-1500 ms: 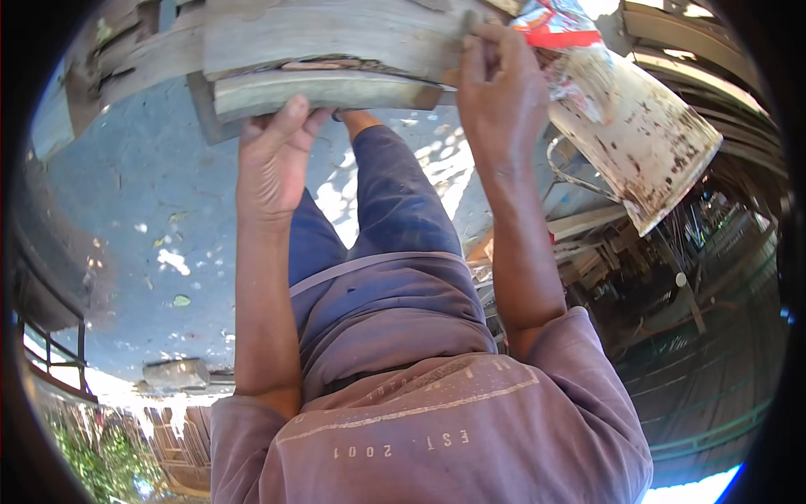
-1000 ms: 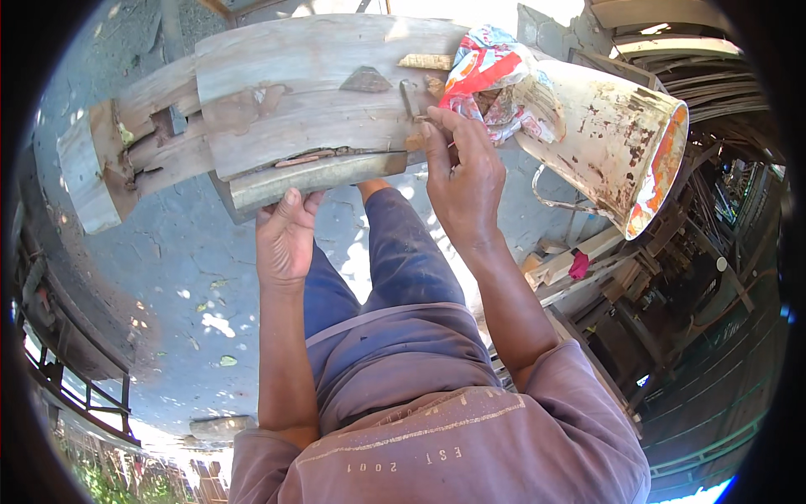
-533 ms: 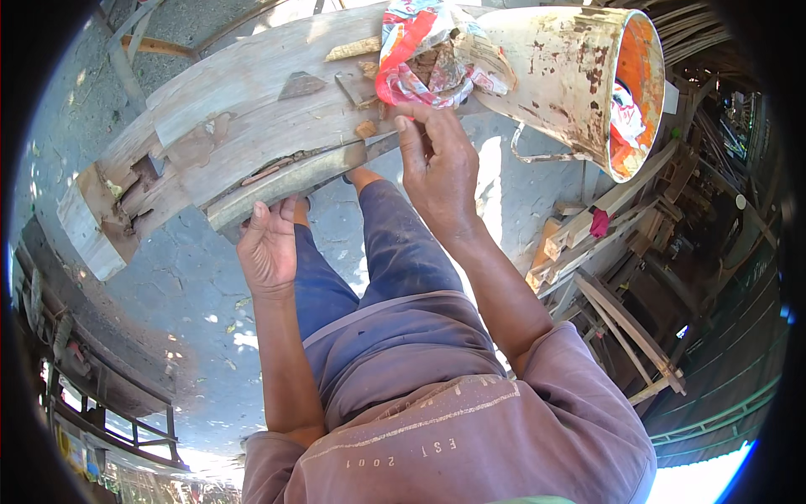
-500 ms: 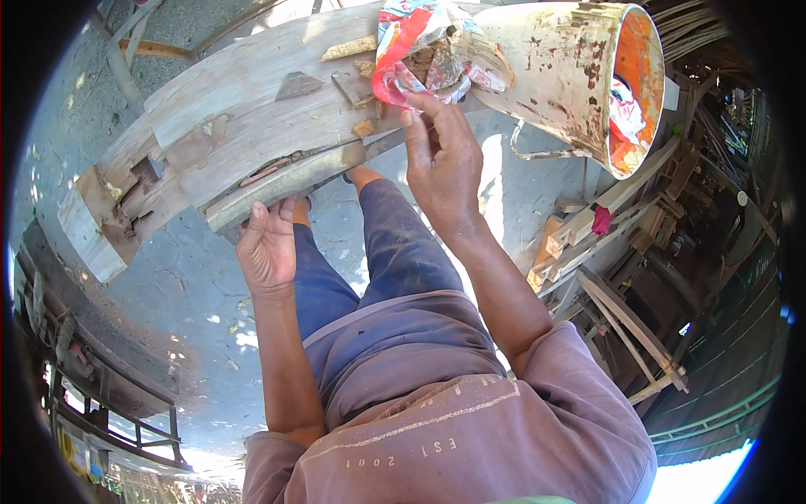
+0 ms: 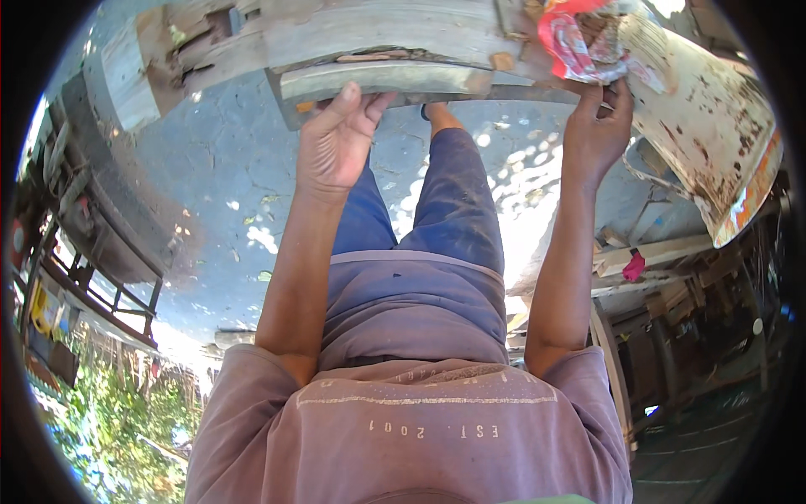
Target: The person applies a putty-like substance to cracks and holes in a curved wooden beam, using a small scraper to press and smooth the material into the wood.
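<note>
My left hand (image 5: 334, 143) is at the front edge of a weathered wooden plank (image 5: 353, 25), beside a pale strip (image 5: 378, 77) along that edge, thumb raised and fingers apart. My right hand (image 5: 598, 134) is bent at the fingertips just below a crumpled red-and-white plastic bag (image 5: 575, 38) with brown debris in it; what the fingertips hold is unclear. Small wood scraps (image 5: 502, 60) lie on the plank left of the bag. A rusty, paint-stained white bucket (image 5: 697, 134) lies on its side at the right.
Below is a sunlit concrete floor (image 5: 210, 168) with my legs on it. Dark metal frames (image 5: 109, 277) stand at left. At right are stacked timber (image 5: 705, 286) and a small pink object (image 5: 634, 265). Greenery (image 5: 126, 403) shows at lower left.
Since half a second ago the view has shifted, the plank sitting higher in it. My right hand has moved rightward along the front edge, under the bag. My left hand stays by the strip.
</note>
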Demonstrator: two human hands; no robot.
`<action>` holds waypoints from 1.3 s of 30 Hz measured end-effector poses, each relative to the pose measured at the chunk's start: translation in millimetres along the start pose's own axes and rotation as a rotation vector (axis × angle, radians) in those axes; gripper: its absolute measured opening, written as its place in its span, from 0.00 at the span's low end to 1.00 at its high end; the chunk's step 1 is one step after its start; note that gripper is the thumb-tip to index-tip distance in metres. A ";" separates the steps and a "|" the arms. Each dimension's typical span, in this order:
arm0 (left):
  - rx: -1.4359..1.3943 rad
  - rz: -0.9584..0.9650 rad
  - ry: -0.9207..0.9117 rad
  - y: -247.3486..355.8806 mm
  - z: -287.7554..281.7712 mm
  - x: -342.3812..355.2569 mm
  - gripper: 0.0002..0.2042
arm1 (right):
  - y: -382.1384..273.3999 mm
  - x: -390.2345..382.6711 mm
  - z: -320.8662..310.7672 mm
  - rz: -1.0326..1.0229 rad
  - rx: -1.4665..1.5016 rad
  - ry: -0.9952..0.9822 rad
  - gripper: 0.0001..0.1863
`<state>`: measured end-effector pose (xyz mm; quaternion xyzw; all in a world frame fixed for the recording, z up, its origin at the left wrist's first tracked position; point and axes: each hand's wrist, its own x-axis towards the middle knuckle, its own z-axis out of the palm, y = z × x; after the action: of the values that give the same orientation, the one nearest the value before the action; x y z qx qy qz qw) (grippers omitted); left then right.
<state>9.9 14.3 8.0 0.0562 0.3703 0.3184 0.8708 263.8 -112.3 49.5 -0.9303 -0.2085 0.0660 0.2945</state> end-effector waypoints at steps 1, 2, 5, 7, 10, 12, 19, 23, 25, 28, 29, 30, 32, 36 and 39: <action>0.003 0.019 0.011 -2.4 -1.1 -0.6 0.24 | -5.2 -1.1 -0.6 0.048 0.017 -0.045 0.20; 0.005 0.036 0.019 -2.0 -3.3 -0.8 0.24 | -7.1 -0.2 0.8 0.096 0.030 -0.088 0.20; -0.004 0.038 0.004 -2.8 -7.7 -3.2 0.24 | -7.0 1.0 -0.2 0.105 -0.168 -0.096 0.22; -0.013 0.031 -0.004 -4.1 -12.0 -2.6 0.23 | -8.6 -0.9 -1.5 0.132 -0.041 -0.075 0.20; -0.029 0.019 0.007 -7.0 -15.5 -2.9 0.22 | 13.3 -8.9 -22.3 0.328 0.089 -0.208 0.22; -0.028 0.033 0.026 -7.2 -14.1 -3.8 0.22 | 20.0 -21.8 -35.2 0.291 0.097 -0.268 0.24; -0.029 0.026 0.008 -10.0 -17.0 -2.7 0.22 | 3.8 -10.1 -10.9 0.271 0.178 -0.271 0.28; -0.024 0.026 0.011 -10.2 -17.9 -1.7 0.21 | 12.1 -5.4 -6.8 0.275 0.166 -0.243 0.27; -0.026 0.034 0.024 -9.5 -15.9 -1.7 0.20 | 11.0 -13.2 -16.9 0.293 0.107 -0.345 0.24; -0.038 0.044 0.051 -9.0 -9.9 -1.6 0.17 | 19.8 -37.1 -37.5 0.297 0.163 -0.413 0.23; -0.039 0.048 0.055 -9.9 -7.5 -1.4 0.17 | 28.9 -47.6 -45.2 0.294 0.206 -0.421 0.23; -0.041 0.053 0.062 -9.9 -6.0 -1.4 0.18 | 42.5 -60.3 -54.7 0.321 0.221 -0.450 0.22; -0.044 0.059 0.052 -10.3 -10.2 -3.9 0.19 | 45.6 -76.8 -76.8 0.338 0.198 -0.543 0.21; -0.006 0.066 0.010 -10.8 -12.1 -3.5 0.21 | 29.9 -105.1 -99.0 0.254 0.061 -0.671 0.19; -0.016 0.069 0.038 -12.4 -10.6 -4.0 0.21 | 3.2 -105.4 -91.7 0.228 0.091 -0.697 0.20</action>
<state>7.0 0.7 -1.4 0.0560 0.3820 0.3523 0.8525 192.1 -207.3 122.7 -0.8550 -0.1882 0.4207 0.2378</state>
